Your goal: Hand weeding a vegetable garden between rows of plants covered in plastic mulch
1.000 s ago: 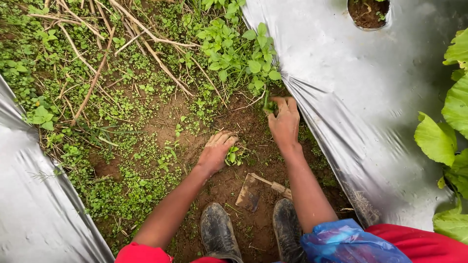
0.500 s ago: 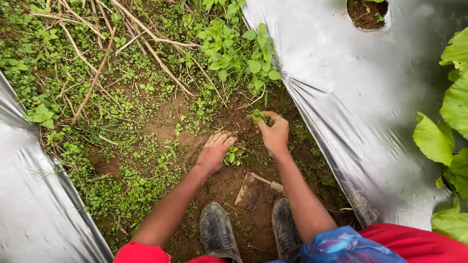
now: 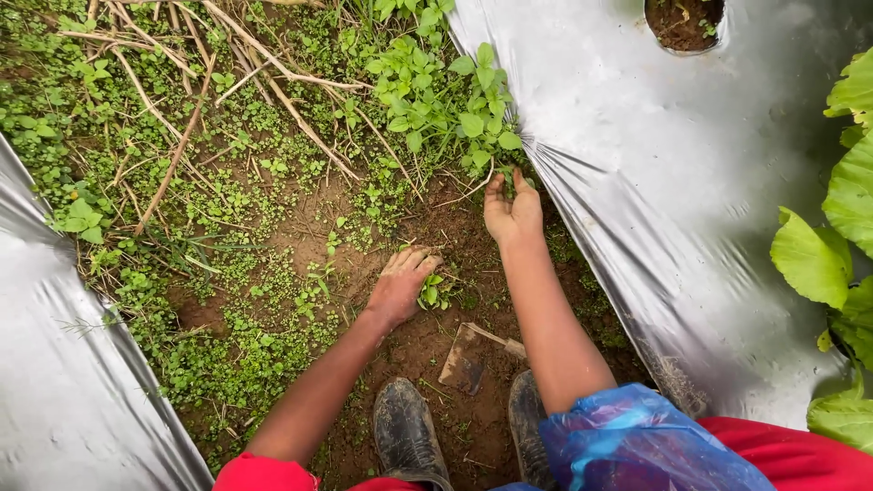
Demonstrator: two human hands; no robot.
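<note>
At the far left a sheet of silver plastic mulch (image 3: pixel 64 382) covers the bed, and beside it a strip of bare soil (image 3: pixel 427 345) runs between mats of low green groundcover (image 3: pixel 227 345) and dry fallen stalks (image 3: pixel 273 91). The left hand (image 3: pixel 400 286) rests knuckles-up on the dirt, fingers loosely curled and closed on nothing that shows, with a small leafy seedling (image 3: pixel 435 291) just beside its fingertips. Below it lie a small hand hoe (image 3: pixel 468 356) flat on the ground and the toes of two muddy boots (image 3: pixel 409 427). Further right, the right hand (image 3: pixel 511 211) reaches forward, fingers spread and pointing into the base of a clump of broad-leaved weeds (image 3: pixel 450 114) that grows against the edge of a second silver mulch sheet (image 3: pixel 673 209); whether the fingers already pinch a stem cannot be told. These weeds look light, soft and easily torn, so the sound place to grip is low on the stems at the soil line, where the roots can come with them; the damp earth may make them slick. The two hands are well apart. A planting hole (image 3: pixel 684 20) opens in the right sheet, large crop leaves (image 3: pixel 818 255) overhang its edge, and a blue plastic wrap (image 3: pixel 637 441) covers the person's knee.
</note>
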